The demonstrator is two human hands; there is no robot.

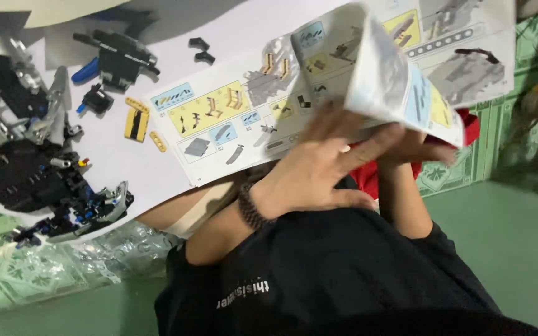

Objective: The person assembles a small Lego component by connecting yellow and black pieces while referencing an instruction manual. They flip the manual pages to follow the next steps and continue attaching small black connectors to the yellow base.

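Left hand (319, 168) flat, fingers spread, pressing open instruction booklet (250, 106) onto white worktop (126, 162). Right hand (415, 149) mostly hidden under lifted page, grip can't tell. Yellow brick (136, 121), half-built black model (38, 180) lie further left.

You are looking down at a green floor (499, 249) that fills the view from four to seven o'clock, smooth and evenly lit. At three o'clock, a strip of patterned green tiles (462, 165) borders it, and the same pattern shows again at eight o'clock. A white sheet (126, 162) covers the ground from nine to twelve o'clock. Crumpled clear plastic (94, 252) lies along its lower edge. At two o'clock something dark and blurred, perhaps furniture, stands too unclear to name.
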